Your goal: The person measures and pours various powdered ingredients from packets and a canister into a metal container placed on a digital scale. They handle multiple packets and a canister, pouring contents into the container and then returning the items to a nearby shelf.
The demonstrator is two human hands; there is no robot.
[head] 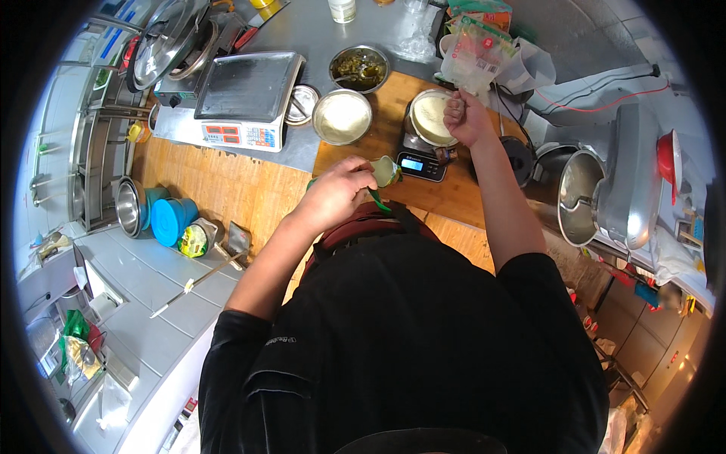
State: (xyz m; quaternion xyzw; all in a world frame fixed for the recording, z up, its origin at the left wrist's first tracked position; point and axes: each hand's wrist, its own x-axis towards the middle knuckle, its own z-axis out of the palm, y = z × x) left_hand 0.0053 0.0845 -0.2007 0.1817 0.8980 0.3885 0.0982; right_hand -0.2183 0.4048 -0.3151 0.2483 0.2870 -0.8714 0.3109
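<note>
My left hand [343, 190] is shut on a small green packet [387, 171], its mouth gaping to show a pale inside. A bright green edge [379, 200] shows below the fingers. My right hand [466, 119] is curled over the right rim of a bowl of cream-coloured powder [432, 116]; whether something is inside the fingers is hidden. That bowl stands on a black digital kitchen scale [421, 166] with a lit display. Left of it sits a metal bowl of whitish powder [342, 117]. Behind is a metal bowl of dark green chopped food [359, 69] with a spoon in it.
A large weighing scale [247, 91] stands left on the counter, beside a round metal lid [302, 104]. A clear plastic bag [475, 57] and a plastic jug [527, 65] are behind my right hand. A stand mixer with a steel bowl [581, 196] is at right.
</note>
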